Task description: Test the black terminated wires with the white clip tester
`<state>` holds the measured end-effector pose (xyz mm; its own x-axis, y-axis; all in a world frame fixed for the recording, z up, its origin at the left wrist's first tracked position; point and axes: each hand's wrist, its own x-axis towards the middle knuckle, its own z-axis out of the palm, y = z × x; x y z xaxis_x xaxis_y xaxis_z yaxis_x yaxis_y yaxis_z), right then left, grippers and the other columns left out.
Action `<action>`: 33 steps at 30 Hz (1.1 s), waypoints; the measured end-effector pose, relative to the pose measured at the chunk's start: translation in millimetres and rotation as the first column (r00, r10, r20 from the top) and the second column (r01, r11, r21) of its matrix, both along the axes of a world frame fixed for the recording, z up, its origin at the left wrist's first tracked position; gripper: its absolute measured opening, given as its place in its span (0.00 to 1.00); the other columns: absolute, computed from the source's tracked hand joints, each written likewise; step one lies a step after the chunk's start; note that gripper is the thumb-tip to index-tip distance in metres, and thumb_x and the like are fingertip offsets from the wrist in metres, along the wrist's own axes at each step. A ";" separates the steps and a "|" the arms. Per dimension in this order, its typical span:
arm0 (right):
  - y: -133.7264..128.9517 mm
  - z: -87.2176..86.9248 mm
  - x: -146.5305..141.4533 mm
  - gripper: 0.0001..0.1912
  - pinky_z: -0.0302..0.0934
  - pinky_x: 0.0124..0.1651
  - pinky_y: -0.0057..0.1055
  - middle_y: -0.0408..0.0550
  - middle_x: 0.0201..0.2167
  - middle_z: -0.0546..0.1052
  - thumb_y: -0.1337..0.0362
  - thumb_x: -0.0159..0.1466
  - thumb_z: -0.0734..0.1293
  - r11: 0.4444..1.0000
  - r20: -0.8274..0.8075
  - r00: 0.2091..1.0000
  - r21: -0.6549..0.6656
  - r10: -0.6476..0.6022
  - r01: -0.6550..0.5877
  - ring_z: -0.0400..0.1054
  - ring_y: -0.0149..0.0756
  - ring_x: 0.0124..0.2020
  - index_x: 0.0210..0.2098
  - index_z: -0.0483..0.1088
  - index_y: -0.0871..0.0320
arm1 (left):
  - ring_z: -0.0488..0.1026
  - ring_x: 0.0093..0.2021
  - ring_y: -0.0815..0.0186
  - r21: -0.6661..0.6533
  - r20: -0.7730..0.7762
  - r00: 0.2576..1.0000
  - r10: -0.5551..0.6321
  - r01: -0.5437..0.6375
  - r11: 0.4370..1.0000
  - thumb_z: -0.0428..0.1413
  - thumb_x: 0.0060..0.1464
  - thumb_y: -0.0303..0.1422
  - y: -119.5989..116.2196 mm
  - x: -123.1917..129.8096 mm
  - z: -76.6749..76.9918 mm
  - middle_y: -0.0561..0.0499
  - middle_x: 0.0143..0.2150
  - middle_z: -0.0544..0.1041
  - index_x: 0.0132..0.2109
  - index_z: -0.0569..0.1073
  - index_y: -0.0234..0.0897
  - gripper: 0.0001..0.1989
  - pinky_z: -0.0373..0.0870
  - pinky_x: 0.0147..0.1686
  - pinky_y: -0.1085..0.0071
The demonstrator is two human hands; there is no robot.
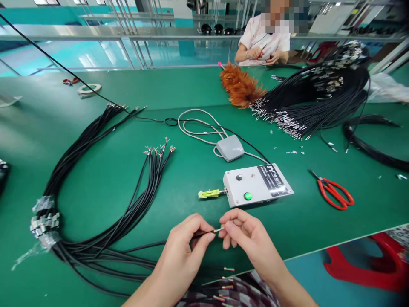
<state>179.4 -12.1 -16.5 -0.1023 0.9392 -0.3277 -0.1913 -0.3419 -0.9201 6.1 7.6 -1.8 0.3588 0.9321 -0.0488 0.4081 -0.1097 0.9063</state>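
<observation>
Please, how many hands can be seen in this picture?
4. The wearer's left hand and right hand are over the green table; the co-worker's right hand and co-worker's left hand are at its far edge.

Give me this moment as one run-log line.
left hand: pinching cable | right hand: at its wire tips | box: beyond hands | cutters: right of box

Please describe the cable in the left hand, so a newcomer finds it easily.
On the green tabletop, find the flat grey box with the green button. Below it, the left hand pinches the thin black cable; unlike the bundled black cables at left, its end is held.
</observation>
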 end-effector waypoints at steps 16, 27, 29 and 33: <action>2.6 -12.6 -20.4 0.14 0.52 0.28 0.23 0.40 0.22 0.71 0.56 0.57 0.74 0.991 -0.425 0.904 -0.130 -0.051 -0.006 0.61 0.24 0.23 0.30 0.71 0.60 | 0.57 0.20 0.73 -0.416 0.274 0.946 0.175 -0.048 0.908 0.56 0.54 0.39 1.8 -0.1 0.5 0.57 0.22 0.66 0.30 0.69 0.36 0.11 0.56 0.19 0.77; 12.5 -8.6 -13.0 0.14 0.52 0.27 0.22 0.41 0.21 0.74 0.55 0.56 0.74 0.995 -0.374 0.927 -0.071 0.034 -0.065 0.63 0.23 0.21 0.29 0.72 0.61 | 0.58 0.23 0.71 -0.379 0.246 0.956 0.163 -0.060 0.924 0.56 0.56 0.37 -2.0 0.7 4.1 0.55 0.24 0.68 0.30 0.70 0.35 0.10 0.57 0.21 0.76; 13.0 -9.5 -12.3 0.14 0.53 0.26 0.22 0.41 0.20 0.74 0.56 0.56 0.74 0.994 -0.362 0.930 -0.060 0.066 -0.093 0.63 0.23 0.20 0.29 0.73 0.61 | 0.57 0.23 0.71 -0.364 0.249 0.954 0.167 -0.067 0.929 0.55 0.57 0.38 -4.0 -0.3 4.0 0.56 0.24 0.66 0.31 0.70 0.36 0.11 0.57 0.22 0.76; 14.1 -11.4 -10.1 0.12 0.55 0.25 0.20 0.40 0.20 0.74 0.57 0.56 0.74 0.991 -0.351 0.930 -0.045 0.106 -0.129 0.64 0.22 0.19 0.29 0.74 0.61 | 0.56 0.24 0.71 -0.339 0.241 0.959 0.146 -0.058 0.939 0.52 0.60 0.39 -8.1 -2.5 1.8 0.57 0.24 0.62 0.32 0.69 0.36 0.12 0.56 0.23 0.76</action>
